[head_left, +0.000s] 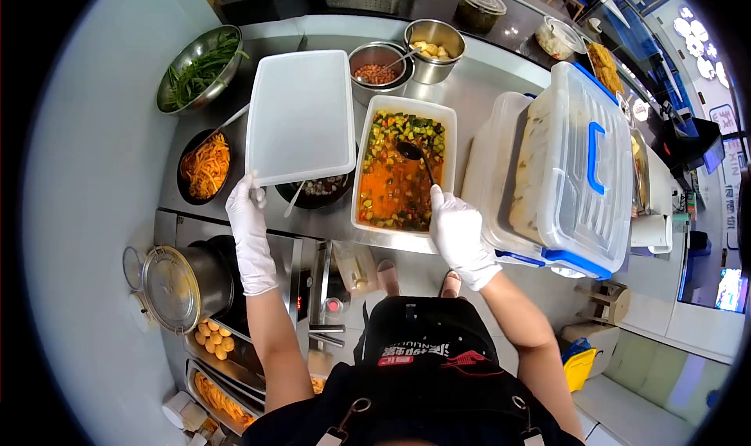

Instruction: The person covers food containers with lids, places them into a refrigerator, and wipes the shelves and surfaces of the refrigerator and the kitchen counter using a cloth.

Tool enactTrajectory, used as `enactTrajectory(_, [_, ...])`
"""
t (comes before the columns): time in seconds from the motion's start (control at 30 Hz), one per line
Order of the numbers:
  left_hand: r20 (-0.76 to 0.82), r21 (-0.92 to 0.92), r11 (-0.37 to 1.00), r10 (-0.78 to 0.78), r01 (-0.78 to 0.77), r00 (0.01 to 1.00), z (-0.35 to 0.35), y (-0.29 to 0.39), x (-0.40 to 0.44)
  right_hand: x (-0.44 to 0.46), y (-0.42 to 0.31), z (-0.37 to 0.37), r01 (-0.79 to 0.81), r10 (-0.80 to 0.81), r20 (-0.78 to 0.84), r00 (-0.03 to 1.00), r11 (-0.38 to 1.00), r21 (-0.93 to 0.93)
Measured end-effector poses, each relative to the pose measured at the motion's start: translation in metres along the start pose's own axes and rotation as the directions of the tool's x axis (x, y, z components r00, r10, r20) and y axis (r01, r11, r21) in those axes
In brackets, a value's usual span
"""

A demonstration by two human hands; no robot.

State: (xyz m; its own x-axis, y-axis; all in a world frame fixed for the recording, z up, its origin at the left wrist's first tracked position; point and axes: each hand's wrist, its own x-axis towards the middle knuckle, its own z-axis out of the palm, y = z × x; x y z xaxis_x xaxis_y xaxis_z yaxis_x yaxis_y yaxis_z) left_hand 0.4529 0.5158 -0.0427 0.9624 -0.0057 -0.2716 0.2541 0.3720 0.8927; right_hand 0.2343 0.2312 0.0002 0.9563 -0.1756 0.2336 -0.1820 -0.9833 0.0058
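Lid (303,116), pale and rectangular, lies just left of the white tub (450,133), its long axis running near to far, almost parallel to the tub's own, though the lid's far end leans slightly left and the tub's slightly right. The left hand (249,211) has the lid by its near left corner, the fingers pinched together on the edge with hardly any gap, so the whole sheet reaches far and right from that grip. The lid's near right corner comes right up to the tub's left rim; whether they touch I cannot tell. Beneath the lid's near edge, a dark bowl (313,196) shows in part, with a spoon handle poking out. The right hand (456,231) is at the tub's near right side, the nearer of the two to it, with its fingers curled around the handle of a black ladle (408,150). From those fingers the handle runs far and slightly left to the ladle's head, which sits among the diced vegetables and reddish liquid in the tub. Stacked plastic boxes (579,164) stand right of the tub on the steel table (479,94).
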Motion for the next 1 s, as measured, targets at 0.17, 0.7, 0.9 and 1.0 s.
enactTrajectory(0.17, [-0.003,-0.074,0.997,0.024,-0.024,1.000,-0.005,-0.002,-0.028,-0.025,0.003,-0.071,0.231,-0.218,0.124,0.968,0.967,-0.103])
enactTrajectory(0.7, [-0.009,-0.128,0.992,0.008,-0.009,1.000,-0.012,-0.001,-0.057,0.016,0.009,-0.014,0.072,-0.075,-0.035,0.997,0.993,-0.094])
enactTrajectory(0.9, [0.015,-0.122,0.992,0.032,-0.030,0.999,-0.021,-0.004,-0.063,0.057,0.010,0.058,0.070,-0.109,-0.167,0.980,0.973,-0.220])
enactTrajectory(1.0, [0.023,-0.121,0.992,0.030,-0.027,0.999,-0.024,-0.006,-0.065,0.048,0.006,0.071,0.187,-0.238,-0.110,0.965,0.920,-0.344])
